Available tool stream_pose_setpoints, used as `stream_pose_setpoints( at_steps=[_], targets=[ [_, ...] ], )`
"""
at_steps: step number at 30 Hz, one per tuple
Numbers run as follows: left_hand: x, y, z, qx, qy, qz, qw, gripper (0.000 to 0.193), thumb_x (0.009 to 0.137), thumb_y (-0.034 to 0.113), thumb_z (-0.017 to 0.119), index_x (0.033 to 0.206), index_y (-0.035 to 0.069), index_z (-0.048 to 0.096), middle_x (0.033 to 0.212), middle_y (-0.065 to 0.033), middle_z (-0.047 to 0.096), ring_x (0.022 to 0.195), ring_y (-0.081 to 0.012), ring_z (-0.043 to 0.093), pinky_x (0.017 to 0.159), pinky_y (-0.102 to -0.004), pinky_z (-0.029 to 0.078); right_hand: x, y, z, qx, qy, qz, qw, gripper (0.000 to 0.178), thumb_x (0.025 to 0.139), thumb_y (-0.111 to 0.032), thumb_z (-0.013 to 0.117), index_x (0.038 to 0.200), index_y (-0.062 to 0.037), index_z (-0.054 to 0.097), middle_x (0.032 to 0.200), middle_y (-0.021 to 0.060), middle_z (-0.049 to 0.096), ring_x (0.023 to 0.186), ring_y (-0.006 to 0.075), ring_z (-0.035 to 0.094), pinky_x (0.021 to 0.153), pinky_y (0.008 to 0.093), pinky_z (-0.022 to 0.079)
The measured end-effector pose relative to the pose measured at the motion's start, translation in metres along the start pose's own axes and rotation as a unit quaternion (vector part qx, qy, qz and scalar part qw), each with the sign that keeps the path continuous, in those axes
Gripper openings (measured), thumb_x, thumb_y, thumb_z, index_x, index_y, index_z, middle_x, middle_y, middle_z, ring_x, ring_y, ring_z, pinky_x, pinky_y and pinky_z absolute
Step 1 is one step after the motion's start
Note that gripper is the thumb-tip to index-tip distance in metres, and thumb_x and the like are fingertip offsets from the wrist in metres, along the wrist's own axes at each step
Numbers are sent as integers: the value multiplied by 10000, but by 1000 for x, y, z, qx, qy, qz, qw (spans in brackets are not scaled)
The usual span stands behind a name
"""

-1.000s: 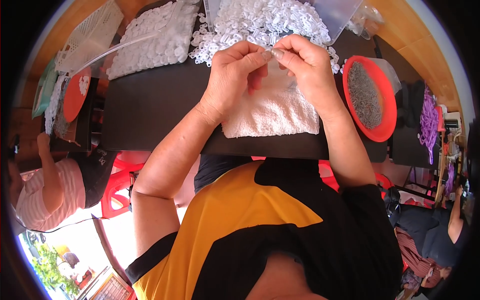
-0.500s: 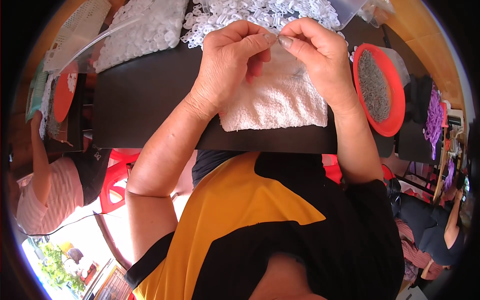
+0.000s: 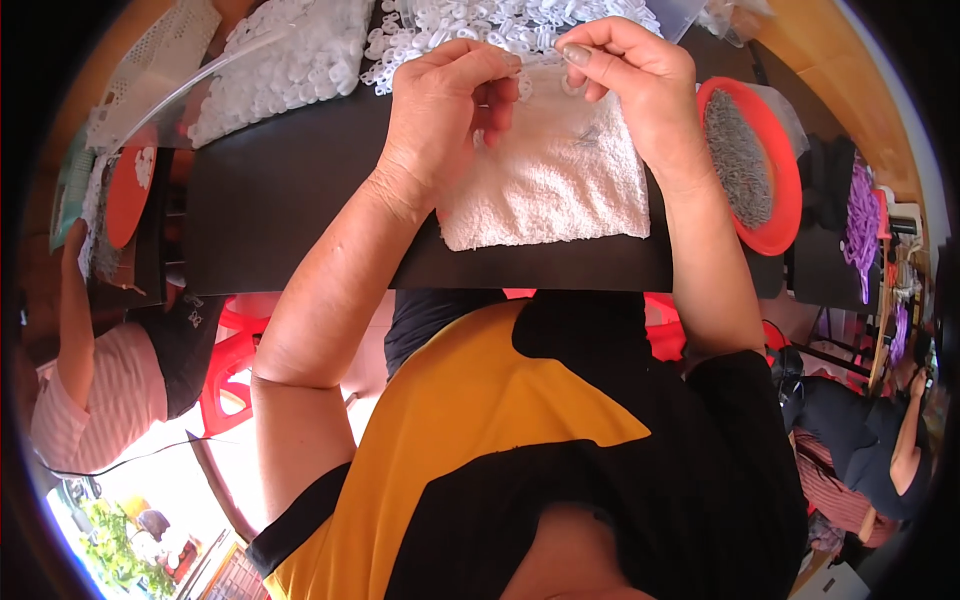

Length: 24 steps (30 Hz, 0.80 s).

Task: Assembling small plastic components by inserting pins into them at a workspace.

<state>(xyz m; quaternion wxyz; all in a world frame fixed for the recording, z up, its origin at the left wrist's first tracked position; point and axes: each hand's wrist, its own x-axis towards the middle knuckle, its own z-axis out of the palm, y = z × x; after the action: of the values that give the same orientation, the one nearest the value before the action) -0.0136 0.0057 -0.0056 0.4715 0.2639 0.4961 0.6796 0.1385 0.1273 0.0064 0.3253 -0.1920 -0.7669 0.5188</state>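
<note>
Over a white towel [image 3: 545,205] on the dark table, my left hand [image 3: 445,105] is closed, thumb against the index finger and the other fingers curled. What it pinches is too small to make out. My right hand [image 3: 640,85], higher and to the right, pinches thumb and index fingertip together, and anything between them is hidden. Small whitish pieces show between the two hands, but I cannot tell whether they hang from the fingers or lie below. A few thin grey bits [image 3: 588,137] rest on the towel. Beyond the hands spreads a pile of small white plastic pieces [image 3: 430,35].
At the right stands a red bowl [image 3: 790,205] of small grey metal pieces [image 3: 738,160]. A clear bag of white pieces [image 3: 285,80] lies far left. Purple strips [image 3: 862,230] hang at the right. One person [image 3: 100,375] works at the left, another [image 3: 860,440] at the right.
My hands, whose fingertips met over the towel, have come apart: the left moved left, the right slightly up. The view has shifted a little.
</note>
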Motion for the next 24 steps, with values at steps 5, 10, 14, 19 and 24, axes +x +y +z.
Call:
stream_pose_setpoints(
  at_steps=[5,10,14,19,24],
  targets=[
    [1,2,-3,-49,-11,-6,999,112,855,78,613,870,-32,623,714,-95,608,526,-161,550,461,-282,413,-2,-6,4,59,1,12,998,205,880,-41,598,1064,19,668,858,45,656,749,100,603,639,225,441],
    [-1,11,-4,-74,11,17,997,87,843,36,619,863,-47,609,759,-135,639,559,-188,595,478,-283,438,-3,-12,9,100,-1,22,995,208,860,-38,597,1053,-1,666,847,48,652,776,123,635,627,245,475],
    [-5,12,-3,-85,1,31,996,92,835,34,631,859,-51,606,772,-149,646,573,-196,611,482,-284,445,-3,-15,9,109,-7,26,994,226,882,-48,592,1092,15,648,883,58,657,816,129,644,638,240,468],
    [-15,18,4,-39,4,21,999,123,838,64,614,902,-40,596,791,-129,633,610,-194,591,506,-293,433,-5,-23,9,122,-15,19,992,260,889,-45,587,1133,33,631,904,67,659,833,134,642,646,238,462],
    [-20,29,14,-66,-3,17,998,84,819,15,638,850,-57,607,761,-152,644,573,-202,621,453,-285,454,-8,-30,5,132,-13,11,991,251,900,-40,576,1135,27,631,901,68,659,824,136,639,650,238,465]
  ],
)
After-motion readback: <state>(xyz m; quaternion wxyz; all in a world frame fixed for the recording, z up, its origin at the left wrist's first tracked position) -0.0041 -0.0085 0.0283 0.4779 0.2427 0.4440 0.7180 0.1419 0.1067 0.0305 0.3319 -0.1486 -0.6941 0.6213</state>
